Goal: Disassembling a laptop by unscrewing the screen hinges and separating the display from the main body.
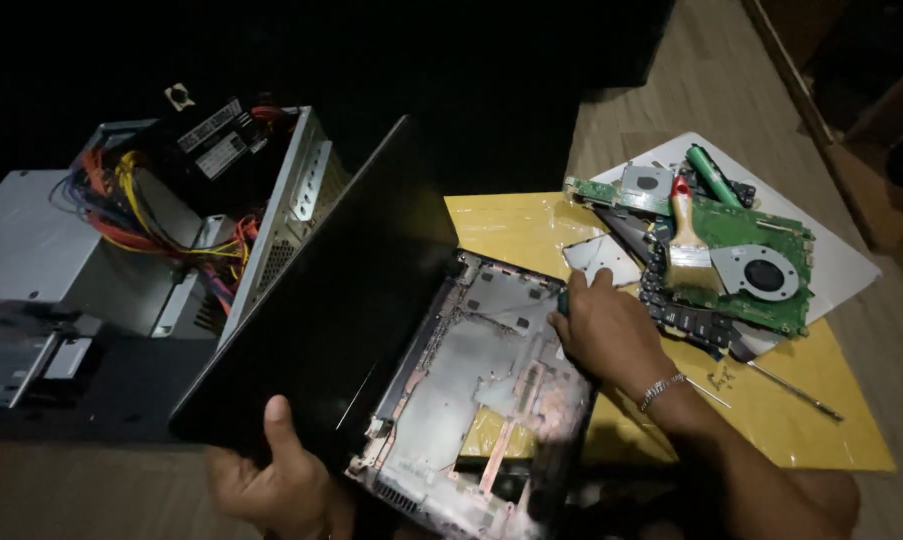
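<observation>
A: Item one, left hand (271, 480): clenched on the lower edge of the black laptop lid (321, 300), thumb on top. Right hand (606, 335): closed round a green-handled screwdriver (562, 303), tip in the gutted laptop base (481, 390) on the yellow sheet (831, 400).

B: Hazards?

A: The tilted lid may strain its hinges; the tip could slip. The circuit board (761, 265) and paintbrush (689, 245) lie close beside the wrist.

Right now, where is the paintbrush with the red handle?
In the head view, the paintbrush is on the right, lying on the green circuit board, beside its round fan and just beyond the right hand.
</observation>
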